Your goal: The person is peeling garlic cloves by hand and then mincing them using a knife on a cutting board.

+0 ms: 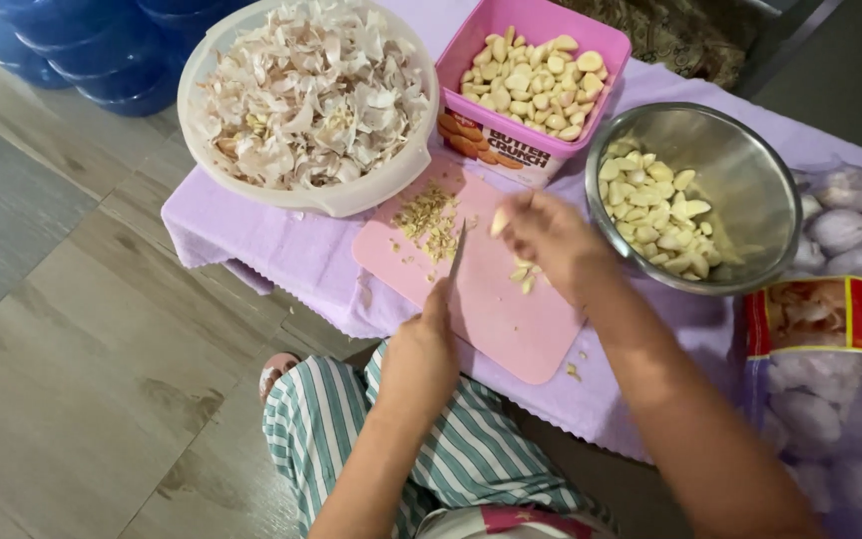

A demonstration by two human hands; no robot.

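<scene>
My left hand (429, 339) grips a small knife (457, 258), its blade pointing away from me over the pink cutting board (491, 309). My right hand (551, 232) pinches a peeled garlic clove (500, 221) above the board, just right of the blade tip. A few cut pieces (524, 276) lie under that hand. A pile of trimmed garlic ends (431, 222) sits on the board's far left part.
A white bowl of garlic skins (308, 95) stands at the back left, a pink tub of peeled cloves (535, 84) behind the board, a steel bowl of cloves (695, 190) on the right. A bag of whole garlic (830, 339) lies far right. Everything rests on a lilac cloth (281, 250).
</scene>
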